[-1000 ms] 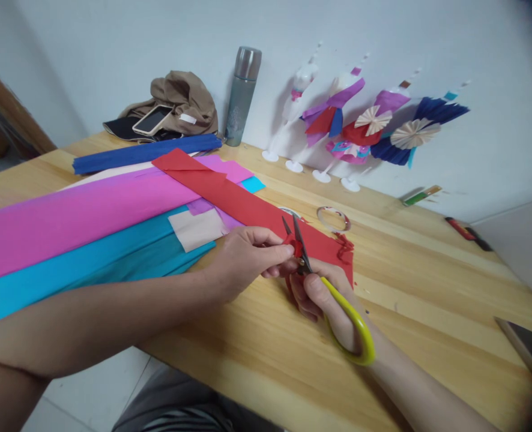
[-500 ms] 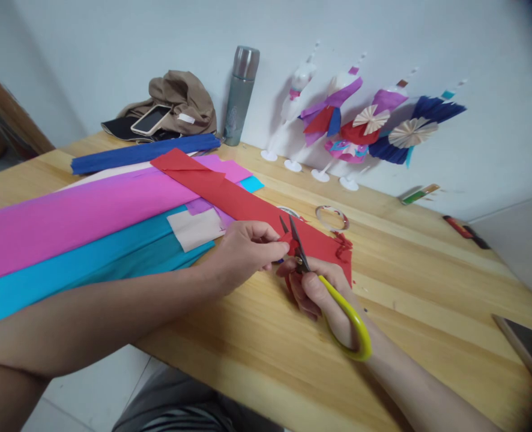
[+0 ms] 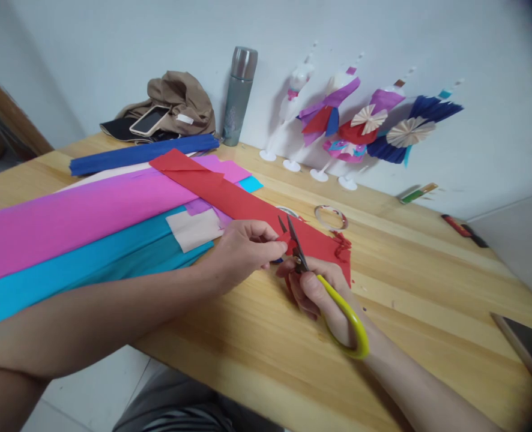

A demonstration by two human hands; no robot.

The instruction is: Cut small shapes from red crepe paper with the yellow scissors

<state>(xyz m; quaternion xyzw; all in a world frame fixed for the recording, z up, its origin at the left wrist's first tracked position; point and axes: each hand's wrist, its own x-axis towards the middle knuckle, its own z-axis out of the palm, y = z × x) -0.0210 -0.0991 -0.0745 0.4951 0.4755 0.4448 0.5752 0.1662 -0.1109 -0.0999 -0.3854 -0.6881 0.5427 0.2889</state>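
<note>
My left hand [image 3: 248, 249] pinches a small piece of red paper [image 3: 287, 243] between thumb and fingers. My right hand [image 3: 317, 288] is closed round yellow-handled scissors [image 3: 344, 309]. Their dark blades are apart, pointing up and away, with the red piece between or right beside them. Under and behind both hands lies a long folded strip of red crepe paper [image 3: 248, 201]. Crumpled red scraps [image 3: 341, 243] lie on its right end. Part of the red piece is hidden by my fingers.
Left are folded pink paper [image 3: 90, 207], blue paper [image 3: 77, 258], a beige piece [image 3: 194, 229] and a dark blue roll [image 3: 144, 154]. Behind stand a thermos [image 3: 239, 96] and several paper-dressed figures on stands [image 3: 358, 132]. A tape roll [image 3: 331, 217] lies beyond my hands; a tablet-like device [image 3: 525, 345] lies right.
The whole view has shifted very slightly. Both hands, the red piece and the scissors keep nearly the same pose.
</note>
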